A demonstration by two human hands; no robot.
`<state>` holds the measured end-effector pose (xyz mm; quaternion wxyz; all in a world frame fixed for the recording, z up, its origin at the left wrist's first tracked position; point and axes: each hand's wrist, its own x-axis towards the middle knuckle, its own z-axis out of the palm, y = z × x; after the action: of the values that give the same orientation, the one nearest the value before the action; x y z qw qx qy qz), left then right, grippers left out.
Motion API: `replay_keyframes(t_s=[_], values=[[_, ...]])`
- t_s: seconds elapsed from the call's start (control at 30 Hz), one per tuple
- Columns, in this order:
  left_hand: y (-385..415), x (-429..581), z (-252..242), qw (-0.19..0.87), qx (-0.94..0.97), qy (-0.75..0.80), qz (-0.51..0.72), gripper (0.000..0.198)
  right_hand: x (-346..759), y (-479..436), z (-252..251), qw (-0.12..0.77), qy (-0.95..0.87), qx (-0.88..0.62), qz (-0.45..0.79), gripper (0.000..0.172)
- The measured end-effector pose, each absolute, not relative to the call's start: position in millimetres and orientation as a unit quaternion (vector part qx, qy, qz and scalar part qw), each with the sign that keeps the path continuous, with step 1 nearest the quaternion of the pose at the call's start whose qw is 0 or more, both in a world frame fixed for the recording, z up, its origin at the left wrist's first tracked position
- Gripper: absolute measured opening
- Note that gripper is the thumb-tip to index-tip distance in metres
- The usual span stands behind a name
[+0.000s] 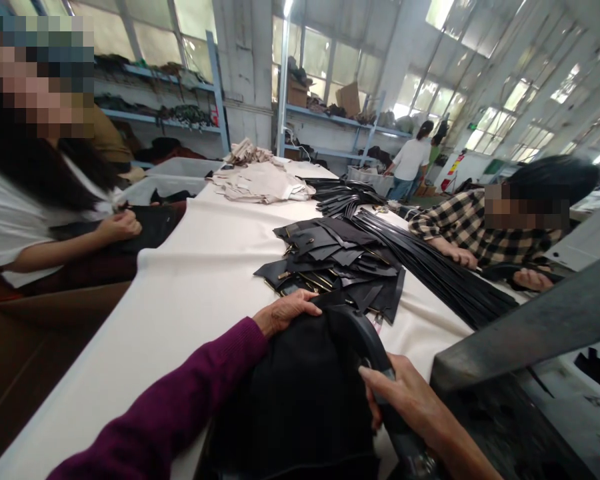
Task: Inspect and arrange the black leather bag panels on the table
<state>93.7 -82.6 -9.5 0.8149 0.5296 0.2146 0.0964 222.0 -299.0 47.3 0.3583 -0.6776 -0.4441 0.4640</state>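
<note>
black cloth reaches down from left fingers clamped on its far edge, right fingers clasped round a curved tool

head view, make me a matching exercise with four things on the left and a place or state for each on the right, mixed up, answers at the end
1. left hand
2. right hand
3. pale beige pile
4. long black strips

A. along the right side of the white table
B. around the curved black tool
C. at the top edge of the black fabric
D. heaped toward the table's far end

Pairs: 1-C, 2-B, 3-D, 4-A
</note>
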Motion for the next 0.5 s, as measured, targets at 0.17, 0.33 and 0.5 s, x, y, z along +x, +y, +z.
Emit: replay_keyframes(t_s=[0.17,0.33,0.5], values=[[-89,88,-21,0.843,0.468,0.239,0.12,0.02,226,-289,63,0.37,-0.443,-0.695,0.428,0.033],[-93,86,-23,0.85,0.461,0.227,0.115,0.021,226,-302,82,0.342,-0.449,-0.73,0.385,0.033],[-96,85,-19,0.841,0.48,0.219,0.119,0.018,216,-307,72,0.319,-0.465,-0.715,0.413,0.035]])
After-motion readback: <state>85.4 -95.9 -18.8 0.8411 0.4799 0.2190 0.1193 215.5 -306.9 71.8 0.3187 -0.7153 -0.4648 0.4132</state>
